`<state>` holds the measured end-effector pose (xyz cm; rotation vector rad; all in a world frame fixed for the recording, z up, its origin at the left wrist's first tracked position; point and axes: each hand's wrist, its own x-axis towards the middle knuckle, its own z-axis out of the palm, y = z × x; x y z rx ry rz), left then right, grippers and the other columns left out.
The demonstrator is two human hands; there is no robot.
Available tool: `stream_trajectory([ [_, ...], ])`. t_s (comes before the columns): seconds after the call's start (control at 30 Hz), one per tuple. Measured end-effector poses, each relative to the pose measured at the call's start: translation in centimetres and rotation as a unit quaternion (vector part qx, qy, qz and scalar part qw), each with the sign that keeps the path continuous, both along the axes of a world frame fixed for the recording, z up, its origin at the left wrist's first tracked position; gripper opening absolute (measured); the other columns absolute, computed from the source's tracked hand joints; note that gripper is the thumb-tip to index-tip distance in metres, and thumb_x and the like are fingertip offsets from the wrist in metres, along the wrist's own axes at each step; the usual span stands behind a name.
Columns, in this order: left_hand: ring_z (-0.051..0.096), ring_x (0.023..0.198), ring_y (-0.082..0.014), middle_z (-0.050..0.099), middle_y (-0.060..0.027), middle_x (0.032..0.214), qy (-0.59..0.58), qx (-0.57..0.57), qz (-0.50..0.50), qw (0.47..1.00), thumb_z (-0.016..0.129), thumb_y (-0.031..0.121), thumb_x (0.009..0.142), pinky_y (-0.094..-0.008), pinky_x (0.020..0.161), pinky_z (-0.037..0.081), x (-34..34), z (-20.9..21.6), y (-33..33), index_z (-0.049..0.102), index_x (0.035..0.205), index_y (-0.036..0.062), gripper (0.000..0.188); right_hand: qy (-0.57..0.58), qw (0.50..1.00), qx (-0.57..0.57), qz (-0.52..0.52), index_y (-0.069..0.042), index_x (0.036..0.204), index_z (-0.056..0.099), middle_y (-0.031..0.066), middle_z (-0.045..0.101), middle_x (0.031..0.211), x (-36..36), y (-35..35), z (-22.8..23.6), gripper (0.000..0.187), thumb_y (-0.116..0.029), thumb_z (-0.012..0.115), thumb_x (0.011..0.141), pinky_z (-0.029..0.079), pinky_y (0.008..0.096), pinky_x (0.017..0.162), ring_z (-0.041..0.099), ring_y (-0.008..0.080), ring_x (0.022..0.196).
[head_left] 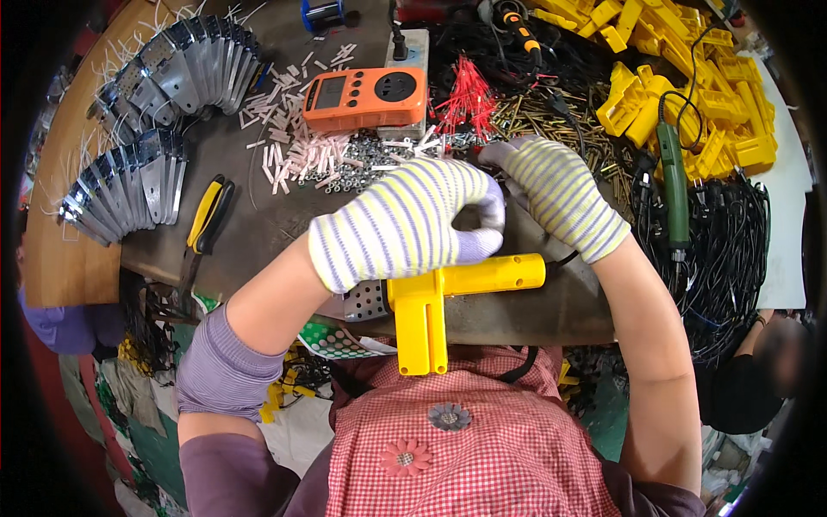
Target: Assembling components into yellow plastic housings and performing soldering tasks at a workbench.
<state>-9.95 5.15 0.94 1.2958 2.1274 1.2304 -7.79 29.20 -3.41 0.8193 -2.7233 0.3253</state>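
Observation:
Both my hands wear striped knit gloves. My left hand [413, 215] is closed, thumb and index finger curled together; what sits between the tips, if anything, I cannot make out. Below it, at the table's front edge, lies a yellow plastic housing [420, 332] with a handle [495, 274] pointing right and a perforated metal plate [366, 302] at its left. A black cord [564, 259] runs off the handle's end. Beyond the handle, my right hand [560, 194] reaches left by the small parts, fingers bent together, their tips partly hidden.
Metal nuts [340, 164], pale sleeves [280, 164], brass-coloured screws [551, 121] and red-wired parts [465, 99] lie ahead. Behind them is an orange meter [366, 97]. Metal plates [129, 185] and pliers [207, 215] are left; a green screwdriver [674, 185], black cords [724, 258] and yellow housings [732, 108] right.

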Motion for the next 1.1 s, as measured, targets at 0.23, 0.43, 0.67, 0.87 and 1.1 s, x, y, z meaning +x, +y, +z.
stream_trajectory([
  [0.23,0.069,0.085,-0.0191,0.072,-0.0102,0.089,-0.092,-0.132,-0.08,0.984,0.074,0.022,0.084,-0.0336,0.083,0.054,-0.6,-0.6,4.0,0.07,0.096,0.0015,0.024,-0.029,0.997,0.046,-0.055,-0.008,0.112,0.065,0.0139,0.068,0.091,1.4,0.1,1.8,0.027,-0.008,0.065,0.085,0.057,0.0443,0.075,0.069,0.033,0.086],
  [0.43,0.065,0.094,-0.0361,0.068,-0.0167,0.098,0.096,-0.123,-0.021,0.987,0.07,0.026,0.081,-0.0449,0.086,0.053,2.9,-0.1,2.5,0.071,0.106,0.0025,0.034,-0.127,0.892,-0.409,-0.147,-0.004,0.108,0.063,0.007,0.067,0.095,9.4,0.1,3.7,0.028,0.004,0.074,0.083,0.055,0.0269,0.075,0.068,0.0135,0.086],
  [0.67,0.063,0.098,-0.0326,0.065,-0.0132,0.105,0.182,-0.175,0.035,0.967,0.074,0.034,0.075,-0.0442,0.085,0.049,6.5,-1.0,2.2,0.068,0.117,0.0034,0.052,-0.179,0.931,-0.301,-0.099,-0.009,0.109,0.071,0.0071,0.07,0.085,12.6,-1.6,3.7,0.034,-0.012,0.08,0.077,0.052,0.0375,0.071,0.067,0.0288,0.08],
  [0.87,0.063,0.091,-0.0328,0.065,-0.0125,0.098,0.193,-0.184,0.044,0.963,0.081,0.031,0.069,-0.045,0.079,0.049,6.5,-0.8,2.7,0.068,0.113,0.0048,0.052,-0.171,0.981,0.007,-0.093,-0.013,0.108,0.072,0.0073,0.067,0.084,11.9,-2.4,1.5,0.032,-0.019,0.073,0.077,0.052,0.0406,0.065,0.063,0.0278,0.076],
  [1.1,0.063,0.076,-0.0327,0.064,-0.0137,0.079,0.211,-0.167,0.089,0.959,0.078,0.039,0.078,-0.044,0.07,0.049,7.0,-0.5,3.5,0.071,0.093,0.0037,0.039,0.028,0.97,0.044,-0.238,-0.008,0.113,0.068,0.01,0.067,0.095,11.8,4.9,4.4,0.034,-0.013,0.07,0.079,0.055,0.0424,0.079,0.065,0.0309,0.09],
])
